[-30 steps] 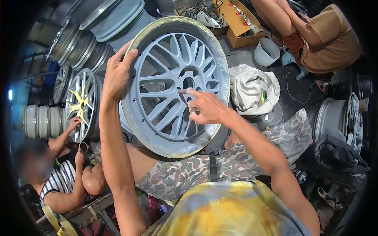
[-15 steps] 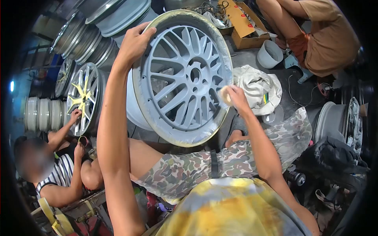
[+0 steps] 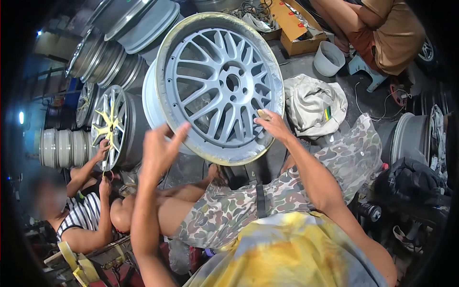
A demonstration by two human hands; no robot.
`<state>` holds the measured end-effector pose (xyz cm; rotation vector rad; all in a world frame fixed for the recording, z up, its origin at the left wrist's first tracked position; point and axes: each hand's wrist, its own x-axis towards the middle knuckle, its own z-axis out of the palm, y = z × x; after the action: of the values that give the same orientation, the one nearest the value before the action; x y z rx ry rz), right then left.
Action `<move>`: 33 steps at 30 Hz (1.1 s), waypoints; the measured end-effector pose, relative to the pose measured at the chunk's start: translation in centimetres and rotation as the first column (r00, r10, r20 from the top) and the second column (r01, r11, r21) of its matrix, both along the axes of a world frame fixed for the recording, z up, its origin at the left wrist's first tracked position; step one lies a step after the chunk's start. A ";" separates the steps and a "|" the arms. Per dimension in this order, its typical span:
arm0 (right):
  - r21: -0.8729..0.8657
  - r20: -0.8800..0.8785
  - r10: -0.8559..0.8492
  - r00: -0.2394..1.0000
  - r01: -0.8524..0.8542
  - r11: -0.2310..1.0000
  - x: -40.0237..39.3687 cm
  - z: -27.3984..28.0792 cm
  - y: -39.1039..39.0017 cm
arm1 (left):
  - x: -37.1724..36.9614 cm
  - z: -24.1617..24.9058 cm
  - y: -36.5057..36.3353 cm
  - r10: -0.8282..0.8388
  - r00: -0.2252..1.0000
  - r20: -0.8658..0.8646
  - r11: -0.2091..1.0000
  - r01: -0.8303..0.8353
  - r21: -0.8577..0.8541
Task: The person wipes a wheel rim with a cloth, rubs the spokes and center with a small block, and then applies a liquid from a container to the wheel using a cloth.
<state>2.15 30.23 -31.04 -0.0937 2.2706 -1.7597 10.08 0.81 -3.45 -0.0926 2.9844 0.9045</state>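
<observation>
A grey multi-spoke wheel rim (image 3: 233, 71) stands tilted before me, with yellowish masking around its outer lip (image 3: 192, 144). My left hand (image 3: 160, 146) is off to the lower left of the lip, thumb and fingers apart, partly smeared by motion and holding nothing. At the lower right of the spokes, my right hand (image 3: 275, 126) pinches a small tan pad (image 3: 262, 115) against or right beside the rim face. Part of the pad is hidden by the fingers.
A crumpled pale cloth (image 3: 313, 103) and a grey bucket (image 3: 329, 58) lie to the right. Stacked rims (image 3: 103, 60) fill the left. One person (image 3: 83, 215) works on a yellow-taped wheel (image 3: 111, 125); another (image 3: 399, 40) sits at upper right near a cardboard box (image 3: 301, 43).
My left hand has let go of the rim's upper left edge and dropped down its left side. My right hand has moved slightly left, onto the spokes. The rim has shifted slightly.
</observation>
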 end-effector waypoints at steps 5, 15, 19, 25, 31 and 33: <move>0.269 -0.134 0.042 0.990 -0.005 0.963 0.0 3.0 -1.6 | 2.9 -4.3 0.9 0.174 0.976 -0.132 0.979 -0.157 0.132; 0.251 0.070 0.046 0.996 -0.062 0.966 5.3 10.5 -2.9 | -6.8 0.7 -6.5 0.136 0.967 -0.216 0.982 -0.102 0.160; -0.124 0.227 0.190 0.955 -0.165 0.979 6.3 11.0 -4.2 | -12.7 1.2 -7.3 0.169 0.967 -0.189 0.982 -0.181 -0.051; -0.520 0.004 0.242 0.970 -0.205 0.829 3.8 16.2 -5.8 | -15.0 -0.5 -6.8 0.000 0.825 -0.564 0.871 -0.277 -0.406; -0.117 -0.118 -0.022 0.993 0.008 0.993 -2.0 14.4 -1.1 | -14.3 1.8 -5.3 0.071 0.887 -0.456 0.949 -0.201 -0.243; -0.208 -0.017 -0.044 0.999 0.040 0.977 -0.8 12.6 -0.8 | -13.8 2.0 -4.8 0.089 0.885 -0.458 0.946 -0.218 -0.238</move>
<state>1.38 29.42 -18.47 -0.1058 2.1101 -2.0227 -3.71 -3.99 -1.42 -0.1521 3.5670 0.5549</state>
